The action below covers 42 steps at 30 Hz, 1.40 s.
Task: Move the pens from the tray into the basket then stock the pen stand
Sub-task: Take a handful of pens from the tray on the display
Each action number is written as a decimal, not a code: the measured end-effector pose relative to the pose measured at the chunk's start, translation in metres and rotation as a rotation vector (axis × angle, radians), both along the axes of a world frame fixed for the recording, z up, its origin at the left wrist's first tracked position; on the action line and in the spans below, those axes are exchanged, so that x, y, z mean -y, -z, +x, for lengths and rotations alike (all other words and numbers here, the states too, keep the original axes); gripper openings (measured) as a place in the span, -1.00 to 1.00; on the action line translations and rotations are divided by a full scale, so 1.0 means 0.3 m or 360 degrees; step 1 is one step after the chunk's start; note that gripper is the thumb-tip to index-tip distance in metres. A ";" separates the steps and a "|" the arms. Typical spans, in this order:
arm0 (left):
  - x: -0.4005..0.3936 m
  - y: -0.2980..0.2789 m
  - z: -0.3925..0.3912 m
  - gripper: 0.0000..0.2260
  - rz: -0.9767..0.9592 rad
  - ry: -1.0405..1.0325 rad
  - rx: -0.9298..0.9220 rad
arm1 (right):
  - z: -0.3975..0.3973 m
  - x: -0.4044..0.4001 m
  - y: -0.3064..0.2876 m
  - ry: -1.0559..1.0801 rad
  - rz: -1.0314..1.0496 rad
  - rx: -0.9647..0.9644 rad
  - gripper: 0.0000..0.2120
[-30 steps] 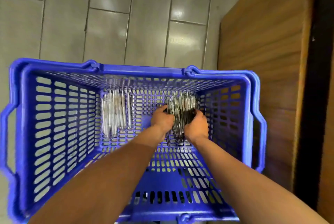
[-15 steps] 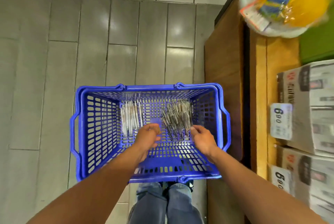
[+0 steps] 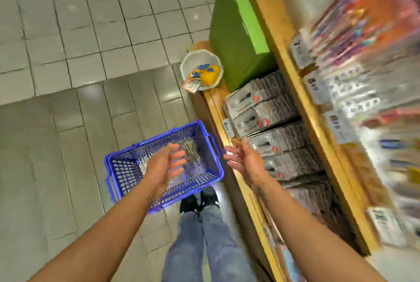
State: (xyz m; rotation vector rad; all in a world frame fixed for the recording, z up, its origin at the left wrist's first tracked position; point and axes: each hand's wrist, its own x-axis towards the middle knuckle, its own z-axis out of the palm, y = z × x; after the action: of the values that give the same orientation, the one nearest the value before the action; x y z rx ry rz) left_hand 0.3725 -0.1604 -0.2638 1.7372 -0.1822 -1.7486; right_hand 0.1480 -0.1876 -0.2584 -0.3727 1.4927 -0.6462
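- Down on the grey tiled floor (image 3: 68, 54) at my left I see the blue basket (image 3: 122, 168), standing just beside the wooden shelf unit.
- Two clumps of pens (image 3: 192, 148) lie on the basket's bottom, partly hidden behind my left hand.
- My left hand (image 3: 167, 165) hangs above the basket with its fingers loosely bent, grasping nothing.
- Below it I see jeans and dark shoes (image 3: 209, 197) at the basket's near edge.
- My right hand (image 3: 244, 159) is released, fingers spread, over the front lip of the lower shelf (image 3: 229, 143) and just beside the basket's right handle.
- Farther back, a white bowl (image 3: 188, 64) with yellow and blue packets sits at the shelf's end, next to a green box (image 3: 234, 38).
- Grey boxed goods (image 3: 261, 108) with price tags fill the lower shelf; the upper shelf to the right is too blurred for me to tell.
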 end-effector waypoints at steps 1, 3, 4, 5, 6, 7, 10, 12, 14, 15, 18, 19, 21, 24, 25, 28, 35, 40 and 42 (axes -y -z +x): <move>0.006 -0.083 -0.028 -0.81 -0.0043 0.0043 -0.0032 | -0.033 -0.029 -0.087 0.0060 -0.0032 0.0023 -0.61; 0.006 -0.239 -0.090 -0.79 -0.0116 0.0133 -0.0116 | -0.099 -0.103 -0.258 0.0197 -0.0111 0.0093 -0.60; 0.001 -0.310 -0.123 -0.77 -0.0147 0.0189 -0.0147 | -0.134 -0.147 -0.338 0.0274 -0.0158 0.0128 -0.59; -0.008 -0.377 -0.159 -0.75 -0.0171 0.0250 -0.0171 | -0.171 -0.195 -0.412 0.0359 -0.0206 0.0159 -0.57; -0.019 -0.440 -0.199 -0.73 -0.0194 0.0325 -0.0199 | -0.211 -0.244 -0.484 0.0449 -0.0254 0.0180 -0.57; -0.032 -0.497 -0.241 -0.71 -0.0215 0.0407 -0.0234 | -0.249 -0.297 -0.550 0.0530 -0.0296 0.0186 -0.57; -0.091 -0.645 -0.376 -0.70 -0.0245 0.0627 -0.0321 | -0.352 -0.477 -0.707 0.0727 -0.0392 0.0147 -0.57; -0.138 -0.717 -0.479 -0.72 -0.0269 0.0769 -0.0366 | -0.421 -0.603 -0.776 0.0881 -0.0443 0.0111 -0.58; -0.191 -0.776 -0.584 -0.72 -0.0301 0.0925 -0.0417 | -0.485 -0.725 -0.823 0.1049 -0.0466 0.0076 -0.58; -0.220 -0.800 -0.636 -0.72 -0.0304 0.1006 -0.0443 | -0.514 -0.783 -0.840 0.1133 -0.0479 0.0064 -0.57; -0.316 -0.846 -0.797 -0.74 -0.0298 0.1220 -0.0509 | -0.600 -0.946 -0.872 0.1360 -0.0533 0.0014 -0.58; -0.347 -0.859 -0.852 -0.74 -0.0293 0.1288 -0.0527 | -0.629 -0.996 -0.877 0.1418 -0.0539 -0.0014 -0.60; -0.409 -0.879 -0.962 -0.76 -0.0281 0.1405 -0.0548 | -0.687 -1.082 -0.878 0.1489 -0.0550 -0.0064 -0.63; -0.495 -0.894 -1.108 -0.77 -0.0264 0.1532 -0.0522 | -0.778 -1.186 -0.865 0.1550 -0.0531 -0.0120 -0.70; -0.519 -0.896 -1.149 -0.77 -0.0264 0.1564 -0.0505 | -0.810 -1.215 -0.858 0.1558 -0.0508 -0.0142 -0.72; -0.577 -0.893 -1.242 -0.73 -0.0262 0.1642 -0.0438 | -0.900 -1.276 -0.824 0.1532 -0.0413 -0.0199 -0.78; -0.598 -0.874 -1.355 -0.74 -0.0240 0.1745 -0.0267 | -1.030 -1.298 -0.771 0.1182 -0.0214 -0.0382 -0.88; -0.539 -0.855 -1.401 -0.76 -0.0251 0.1797 -0.0163 | -1.079 -1.173 -0.683 0.0498 0.0005 -0.0753 -0.85; -0.520 -0.846 -1.416 -0.76 -0.0257 0.1820 -0.0148 | -1.085 -1.106 -0.625 0.0119 0.0080 -0.0847 -0.75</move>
State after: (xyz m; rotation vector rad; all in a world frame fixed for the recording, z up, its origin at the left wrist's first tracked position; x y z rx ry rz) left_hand -0.0524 -0.0043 -0.0101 1.4865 -1.4541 -2.4403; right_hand -0.1776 0.1443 -0.0710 -0.4755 2.0335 -0.5920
